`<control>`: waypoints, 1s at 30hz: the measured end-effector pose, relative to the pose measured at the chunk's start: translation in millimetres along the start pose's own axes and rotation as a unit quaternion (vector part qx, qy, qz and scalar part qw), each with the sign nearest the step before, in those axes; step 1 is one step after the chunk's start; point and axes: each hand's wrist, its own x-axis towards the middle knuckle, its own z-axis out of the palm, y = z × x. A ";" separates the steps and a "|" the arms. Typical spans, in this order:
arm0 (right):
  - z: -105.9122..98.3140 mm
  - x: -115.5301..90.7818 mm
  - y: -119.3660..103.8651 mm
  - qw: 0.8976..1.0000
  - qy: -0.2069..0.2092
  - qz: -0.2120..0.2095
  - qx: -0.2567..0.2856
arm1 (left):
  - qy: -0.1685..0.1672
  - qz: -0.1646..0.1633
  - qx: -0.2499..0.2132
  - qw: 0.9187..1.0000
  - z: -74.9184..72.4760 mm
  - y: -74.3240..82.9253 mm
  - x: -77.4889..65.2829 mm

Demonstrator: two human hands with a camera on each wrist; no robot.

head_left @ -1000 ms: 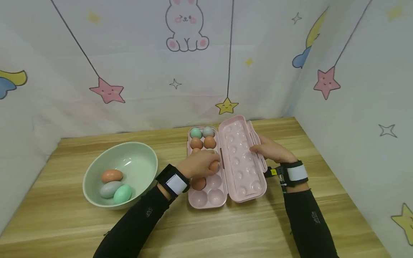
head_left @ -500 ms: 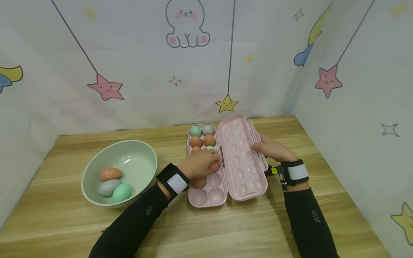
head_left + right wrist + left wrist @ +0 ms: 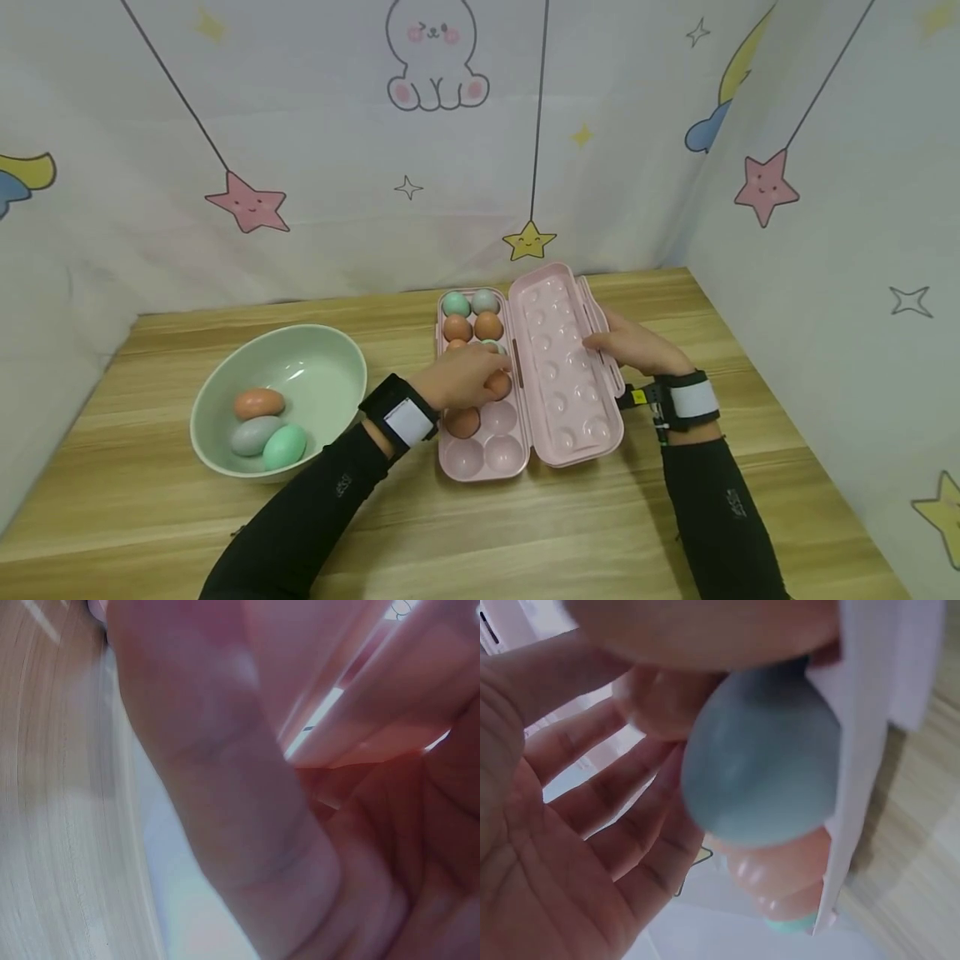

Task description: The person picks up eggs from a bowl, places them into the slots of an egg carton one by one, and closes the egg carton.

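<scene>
A pink egg carton [image 3: 483, 472] lies open, several brown, green and grey eggs in its cups. My left hand [image 3: 462, 377] reaches over its middle, thumb and fingers around a brown egg [image 3: 498, 384] in the right column. Partly covered by that hand is a pale green egg [image 3: 491, 345]. In the left wrist view, a blue-grey egg [image 3: 761, 761] sits beside the fingers, and the held brown egg [image 3: 664, 701] shows behind it. My right hand [image 3: 641, 343] grips the outer edge of the carton lid [image 3: 555, 375], thumb on its inner side.
A pale green bowl [image 3: 330, 367] stands left of the carton, holding a brown egg [image 3: 259, 403], a grey egg [image 3: 256, 436] and a green egg [image 3: 284, 447]. Behind the wooden table [image 3: 585, 533] hangs a printed cloth [image 3: 337, 142], with more of it at the right.
Slightly more of the pale green egg shows past my left hand, which has barely moved. My right hand keeps its hold on the lid. The head view has tilted a little.
</scene>
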 end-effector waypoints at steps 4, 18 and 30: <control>1.1 -0.1 -0.4 1.000 0.001 0.000 -0.002 | -0.001 -0.003 -0.009 1.000 -8.1 -0.4 -5.6; 2.0 -0.7 -2.9 1.000 -0.001 0.000 -0.008 | -0.049 -0.029 -0.013 0.998 -56.9 -23.0 -54.7; 2.6 -1.8 -4.2 1.000 0.003 -0.003 -0.011 | -0.097 -0.131 -0.024 0.986 -89.4 -71.5 -114.3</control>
